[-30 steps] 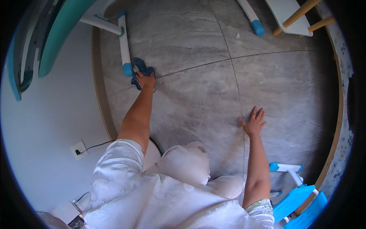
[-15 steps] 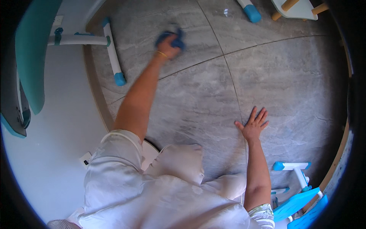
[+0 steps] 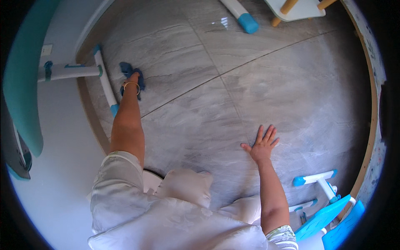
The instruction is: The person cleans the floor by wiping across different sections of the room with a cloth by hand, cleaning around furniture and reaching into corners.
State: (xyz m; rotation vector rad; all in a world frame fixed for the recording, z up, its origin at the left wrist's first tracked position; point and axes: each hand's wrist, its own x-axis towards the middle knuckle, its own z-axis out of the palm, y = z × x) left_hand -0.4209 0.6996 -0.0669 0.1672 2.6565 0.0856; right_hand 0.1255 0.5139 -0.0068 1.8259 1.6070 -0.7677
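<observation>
Stretched out to the far left, my left hand (image 3: 132, 80) presses a dark blue cloth (image 3: 138, 76) onto the grey tiled floor (image 3: 187, 121). Parts of the cloth stick out around the fingers, and a yellow bangle circles the wrist. Just left of this hand stands the white foot bar (image 3: 106, 81) of a desk, with blue end caps. My right hand (image 3: 262, 148) lies flat on the tiles at the right, its fingers spread and nothing in it. My legs are bent beneath me in pale clothing.
A green desk edge (image 3: 25, 83) and a pale wall (image 3: 62, 166) border the left side. At the top stand another blue-capped leg (image 3: 248, 23) and a white stool with wooden legs (image 3: 291, 10). A blue chair (image 3: 325, 216) is at the lower right, near a wood-edged side (image 3: 368, 125).
My left hand has moved left and nearer with the cloth, close to the foot bar. The right hand stays planted on the floor; the whole view has shifted a little.
</observation>
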